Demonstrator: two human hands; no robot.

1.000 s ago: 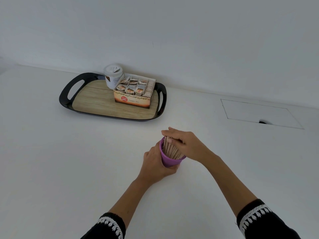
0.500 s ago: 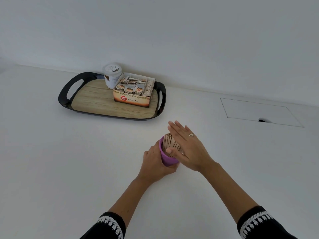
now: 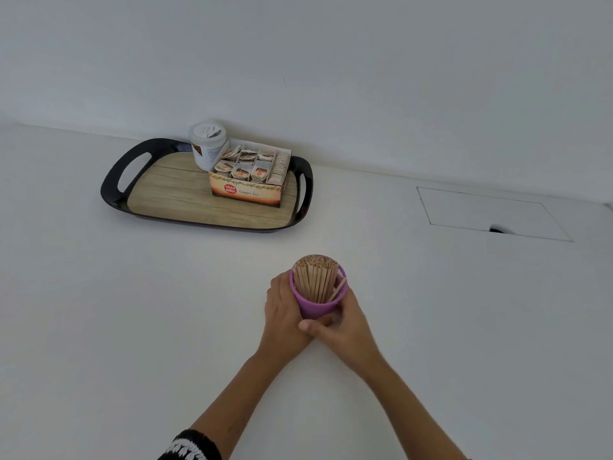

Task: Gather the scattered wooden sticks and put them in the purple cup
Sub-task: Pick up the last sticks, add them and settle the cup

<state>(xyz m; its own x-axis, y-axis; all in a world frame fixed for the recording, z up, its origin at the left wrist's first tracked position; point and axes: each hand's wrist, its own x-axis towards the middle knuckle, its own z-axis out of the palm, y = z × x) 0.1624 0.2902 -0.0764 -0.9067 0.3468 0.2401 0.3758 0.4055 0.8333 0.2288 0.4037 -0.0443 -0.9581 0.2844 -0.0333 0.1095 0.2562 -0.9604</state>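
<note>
White counter against a plain white wall, in soft, even light.

The counter (image 3: 99, 327) fills the lower part of the view and meets the wall (image 3: 331, 61) along a seam that runs from nine o'clock across toward three o'clock. At about eleven o'clock a black tray (image 3: 109, 180) with a wood-grain floor and cut-out handles sits near the wall; on it stand a white lidded jar (image 3: 206, 146) and, touching it, an open box of tea bags (image 3: 247, 190) marked Ginger Tea. At two o'clock a rectangular panel (image 3: 491, 210) lies flush in the counter, with a small dark notch on its near edge.
</note>
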